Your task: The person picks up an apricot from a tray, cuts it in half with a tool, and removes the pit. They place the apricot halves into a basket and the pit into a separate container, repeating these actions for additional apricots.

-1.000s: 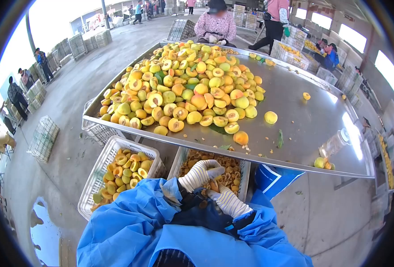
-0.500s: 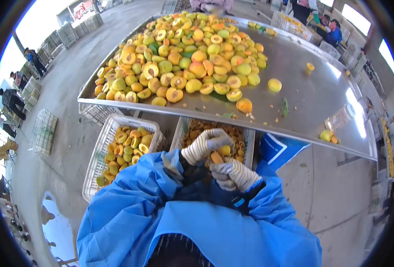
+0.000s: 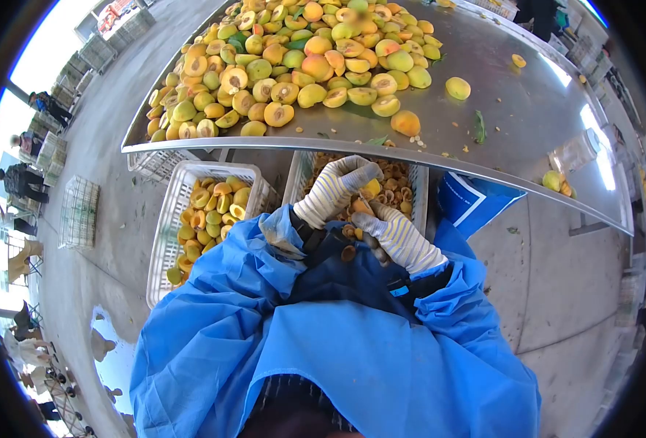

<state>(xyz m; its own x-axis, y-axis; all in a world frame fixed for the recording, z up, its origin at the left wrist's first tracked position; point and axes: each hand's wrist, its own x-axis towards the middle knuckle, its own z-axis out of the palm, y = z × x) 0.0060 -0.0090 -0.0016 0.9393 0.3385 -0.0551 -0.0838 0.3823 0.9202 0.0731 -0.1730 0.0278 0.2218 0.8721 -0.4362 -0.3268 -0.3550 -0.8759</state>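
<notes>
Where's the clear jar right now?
In the head view, the clear jar lies toward the right end of the metal table, just beyond a few fruit pieces by the near edge.

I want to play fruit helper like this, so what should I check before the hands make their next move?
1. Gloves on: ok, the left hand and right hand both wear striped ones.
2. Fruit in the grip: ok, a yellow fruit piece is at the left fingertips and an orange fruit piece by the right thumb.
3. Stone out of those pieces: cannot tell, the fingers hide too much.
4. White crate nearby: ok, it's left of the hands, with fruit halves inside.
5. Metal table tidy: not ok, a leaf and scraps lie there.
</notes>
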